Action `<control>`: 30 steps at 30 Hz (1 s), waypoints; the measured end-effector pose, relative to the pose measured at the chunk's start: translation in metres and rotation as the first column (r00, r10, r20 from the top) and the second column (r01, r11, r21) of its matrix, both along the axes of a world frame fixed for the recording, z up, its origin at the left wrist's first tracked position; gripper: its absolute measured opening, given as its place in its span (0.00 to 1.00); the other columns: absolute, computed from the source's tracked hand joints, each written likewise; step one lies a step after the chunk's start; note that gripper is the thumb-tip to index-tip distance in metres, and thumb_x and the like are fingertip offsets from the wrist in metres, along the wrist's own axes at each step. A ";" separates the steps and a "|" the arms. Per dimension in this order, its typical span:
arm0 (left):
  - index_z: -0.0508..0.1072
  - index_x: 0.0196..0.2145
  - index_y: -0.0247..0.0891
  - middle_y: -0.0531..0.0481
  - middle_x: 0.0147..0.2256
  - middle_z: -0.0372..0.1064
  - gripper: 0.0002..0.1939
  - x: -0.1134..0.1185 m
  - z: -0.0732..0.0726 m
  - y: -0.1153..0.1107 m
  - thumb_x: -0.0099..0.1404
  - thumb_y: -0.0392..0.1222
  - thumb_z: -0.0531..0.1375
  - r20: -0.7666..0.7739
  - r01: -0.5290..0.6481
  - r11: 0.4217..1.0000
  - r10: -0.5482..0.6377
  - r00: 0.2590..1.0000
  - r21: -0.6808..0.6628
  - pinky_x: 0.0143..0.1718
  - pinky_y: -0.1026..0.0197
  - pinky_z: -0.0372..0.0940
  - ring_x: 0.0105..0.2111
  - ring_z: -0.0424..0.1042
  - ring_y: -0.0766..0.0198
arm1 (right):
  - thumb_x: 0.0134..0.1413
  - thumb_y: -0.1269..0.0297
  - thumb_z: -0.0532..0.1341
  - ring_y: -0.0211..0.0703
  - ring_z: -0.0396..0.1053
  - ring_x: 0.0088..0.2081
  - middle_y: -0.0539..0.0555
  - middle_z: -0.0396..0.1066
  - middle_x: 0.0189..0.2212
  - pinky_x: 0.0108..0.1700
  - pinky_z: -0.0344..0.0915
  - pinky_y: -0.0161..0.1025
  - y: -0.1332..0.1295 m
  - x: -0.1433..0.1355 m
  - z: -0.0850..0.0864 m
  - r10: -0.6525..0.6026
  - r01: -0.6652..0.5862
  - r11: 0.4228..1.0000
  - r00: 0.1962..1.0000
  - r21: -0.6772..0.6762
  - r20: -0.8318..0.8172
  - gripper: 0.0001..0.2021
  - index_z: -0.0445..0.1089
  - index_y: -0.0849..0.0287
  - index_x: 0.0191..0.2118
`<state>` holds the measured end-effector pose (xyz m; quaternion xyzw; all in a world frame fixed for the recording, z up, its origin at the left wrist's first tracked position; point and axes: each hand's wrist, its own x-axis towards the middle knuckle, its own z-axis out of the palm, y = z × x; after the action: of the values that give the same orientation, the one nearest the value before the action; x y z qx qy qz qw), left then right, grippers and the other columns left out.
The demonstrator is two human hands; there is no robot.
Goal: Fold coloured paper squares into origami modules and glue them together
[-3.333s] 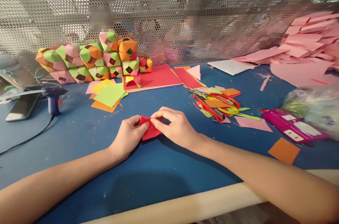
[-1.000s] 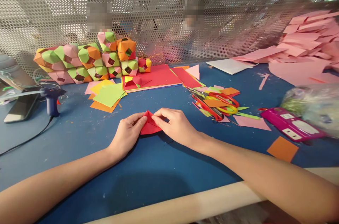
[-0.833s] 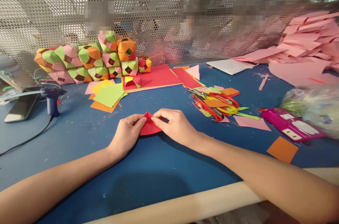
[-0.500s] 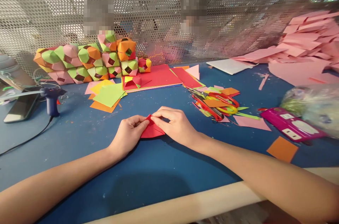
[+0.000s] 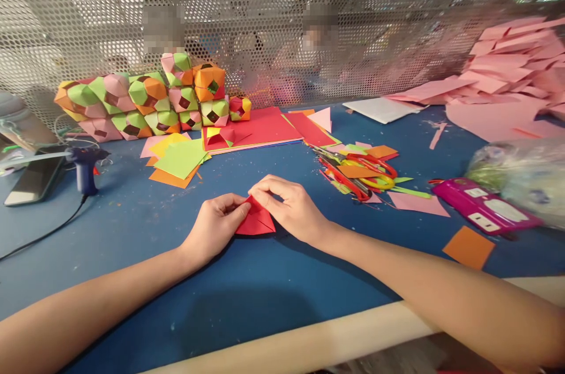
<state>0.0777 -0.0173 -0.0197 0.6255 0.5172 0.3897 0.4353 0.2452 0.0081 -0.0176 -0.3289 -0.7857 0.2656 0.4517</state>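
Observation:
A small folded red paper [image 5: 256, 221] is held between both hands, just above the blue table [image 5: 265, 280]. My left hand [image 5: 216, 222] pinches its left side with thumb and fingers. At the paper's top and right side, my right hand [image 5: 289, 206] has its fingers closed on it. A crease shows across the red surface, and its lower edge points toward me. The fingertips hide the paper's upper part.
Folded paper balls [image 5: 154, 94] stand at the back left, near coloured sheets [image 5: 180, 159] and larger red sheets [image 5: 265, 126]. A glue gun [image 5: 86, 168] is left. Scissors [image 5: 359, 176], a magenta power strip [image 5: 485, 206] and an orange square [image 5: 469, 247] are right. Pink paper [image 5: 507, 73] is piled behind.
The right fingertips have moved slightly up and left on the red paper. More of its surface now shows between the hands, and its lower right corner sits slightly lower.

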 end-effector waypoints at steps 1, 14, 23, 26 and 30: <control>0.74 0.31 0.36 0.52 0.27 0.71 0.12 0.000 -0.001 0.000 0.60 0.47 0.57 0.014 -0.017 1.000 0.018 1.000 -0.005 0.27 0.68 0.60 0.26 0.65 0.68 | 0.59 0.67 0.53 0.36 0.67 0.36 0.52 0.70 0.33 0.40 0.62 0.34 0.000 0.000 0.001 -0.013 0.013 0.999 1.000 -0.050 -0.016 0.08 0.68 0.59 0.34; 0.68 0.30 0.36 0.54 0.25 0.68 0.07 -0.003 -0.009 0.005 0.57 0.43 0.59 0.012 -0.079 0.997 0.079 0.997 -0.001 0.25 0.69 0.59 0.25 0.64 0.70 | 0.51 0.69 0.57 0.36 0.63 0.26 0.48 0.66 0.22 0.31 0.58 0.34 0.002 -0.005 -0.011 -0.104 0.119 0.989 0.980 -0.085 0.167 0.07 0.61 0.58 0.24; 0.69 0.30 0.37 0.54 0.26 0.69 0.05 -0.004 -0.008 0.006 0.56 0.41 0.59 -0.005 -0.117 0.991 0.117 0.993 0.059 0.25 0.68 0.60 0.26 0.66 0.69 | 0.51 0.67 0.57 0.35 0.62 0.26 0.48 0.65 0.23 0.31 0.59 0.33 -0.002 -0.005 -0.011 -0.057 0.070 0.995 0.985 -0.071 0.165 0.04 0.61 0.58 0.28; 0.69 0.29 0.37 0.55 0.25 0.68 0.04 -0.002 -0.005 0.005 0.57 0.40 0.59 -0.014 -0.117 0.991 0.118 0.993 0.060 0.25 0.68 0.60 0.25 0.65 0.69 | 0.51 0.70 0.57 0.34 0.61 0.24 0.47 0.64 0.21 0.29 0.58 0.33 0.000 -0.005 -0.012 -0.074 0.083 0.995 0.986 -0.053 0.151 0.05 0.60 0.58 0.26; 0.68 0.33 0.37 0.54 0.29 0.69 0.05 0.000 -0.001 0.003 0.57 0.39 0.58 0.017 -0.077 0.997 0.076 0.997 0.019 0.28 0.68 0.62 0.29 0.67 0.68 | 0.50 0.70 0.57 0.33 0.62 0.23 0.47 0.65 0.21 0.29 0.59 0.32 0.001 -0.006 -0.011 -0.098 0.106 0.992 0.988 -0.068 0.116 0.05 0.61 0.59 0.25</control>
<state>0.0773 -0.0139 -0.0210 0.6063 0.5333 0.4163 0.4179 0.2389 0.0086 -0.0288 -0.3996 -0.7817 0.2521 0.4070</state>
